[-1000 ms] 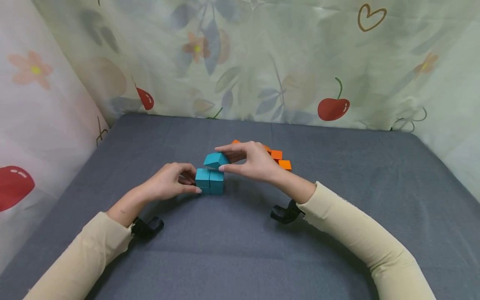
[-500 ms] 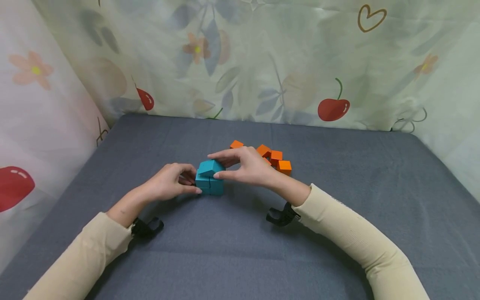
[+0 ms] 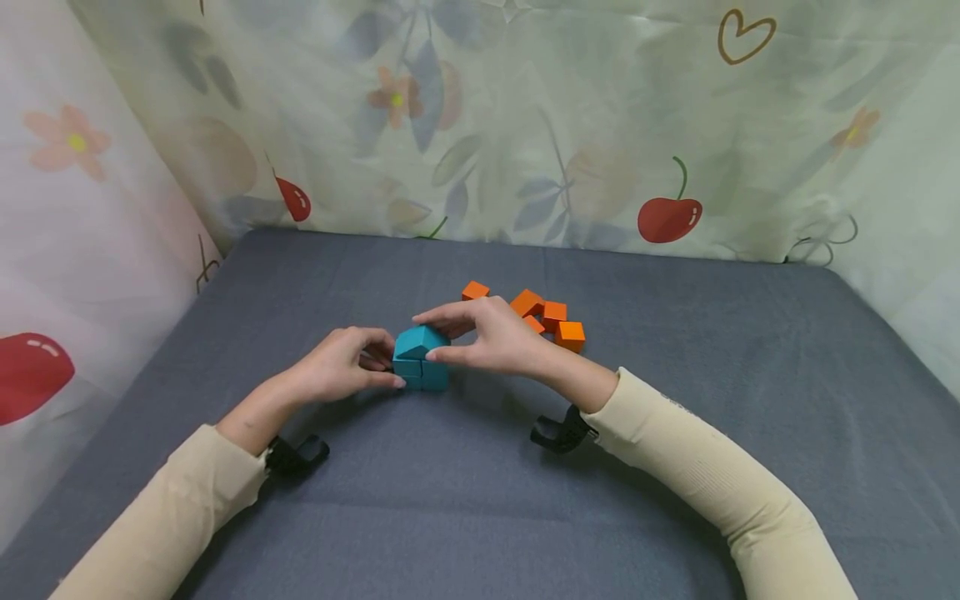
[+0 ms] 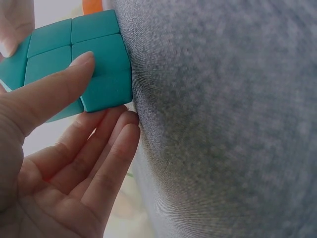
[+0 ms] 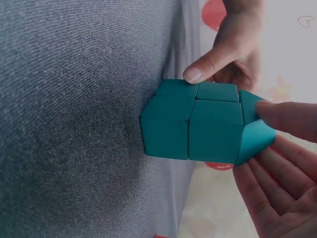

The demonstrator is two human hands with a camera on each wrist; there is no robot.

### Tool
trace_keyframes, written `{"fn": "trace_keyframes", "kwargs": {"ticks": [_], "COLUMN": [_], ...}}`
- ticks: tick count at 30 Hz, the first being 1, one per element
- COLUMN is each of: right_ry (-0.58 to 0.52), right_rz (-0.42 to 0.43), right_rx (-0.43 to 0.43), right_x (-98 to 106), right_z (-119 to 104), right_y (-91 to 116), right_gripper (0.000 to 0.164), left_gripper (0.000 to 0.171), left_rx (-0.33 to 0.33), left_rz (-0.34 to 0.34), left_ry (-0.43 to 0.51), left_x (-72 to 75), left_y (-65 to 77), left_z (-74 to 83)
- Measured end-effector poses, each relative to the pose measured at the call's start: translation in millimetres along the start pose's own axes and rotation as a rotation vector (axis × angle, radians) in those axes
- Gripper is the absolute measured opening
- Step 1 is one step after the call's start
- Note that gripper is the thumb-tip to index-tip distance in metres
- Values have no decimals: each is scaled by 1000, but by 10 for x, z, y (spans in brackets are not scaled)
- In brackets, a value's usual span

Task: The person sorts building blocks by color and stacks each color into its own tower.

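Note:
Several teal cubes stand stacked two high on the grey cloth, with small seams between them. A teal triangular block lies on top like a roof, its sloped faces up. My right hand pinches this block from the right, thumb in front and fingers behind, as the right wrist view shows with the triangular block. My left hand holds the lower cubes from the left. In the left wrist view its thumb lies on the cubes' front face, and its other fingers are curled toward their far side.
Several orange blocks lie behind my right hand, partly hidden by it. The grey cloth covers the table. Patterned curtains hang behind and at the left side.
My right hand has lowered the teal triangular block and moved it slightly left, from above the cubes to flat on their top. The left hand stays in place.

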State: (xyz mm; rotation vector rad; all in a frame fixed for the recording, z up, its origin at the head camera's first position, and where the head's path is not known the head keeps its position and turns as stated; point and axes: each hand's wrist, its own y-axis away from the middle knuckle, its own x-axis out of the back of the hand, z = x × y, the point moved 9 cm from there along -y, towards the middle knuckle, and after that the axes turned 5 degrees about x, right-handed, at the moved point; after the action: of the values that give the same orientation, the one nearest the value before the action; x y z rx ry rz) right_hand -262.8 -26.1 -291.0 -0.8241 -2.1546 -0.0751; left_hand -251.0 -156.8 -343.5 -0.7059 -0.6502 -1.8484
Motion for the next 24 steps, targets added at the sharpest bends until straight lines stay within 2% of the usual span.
{"fn": "trace_keyframes", "kwargs": {"ticks": [18, 24], "right_ry": [20, 21], "right_rz": [-2, 3], "right_rx": [32, 59], "right_x": [-18, -25], "right_z": [-2, -15], "right_y": [11, 11], "right_gripper": [44, 45], "left_gripper": [29, 30], "left_rx": [-11, -29], "left_rz": [10, 26], "left_ry": [-3, -59], "left_x": [-21, -39], "left_y": [6, 26], "left_z": [21, 57]}}
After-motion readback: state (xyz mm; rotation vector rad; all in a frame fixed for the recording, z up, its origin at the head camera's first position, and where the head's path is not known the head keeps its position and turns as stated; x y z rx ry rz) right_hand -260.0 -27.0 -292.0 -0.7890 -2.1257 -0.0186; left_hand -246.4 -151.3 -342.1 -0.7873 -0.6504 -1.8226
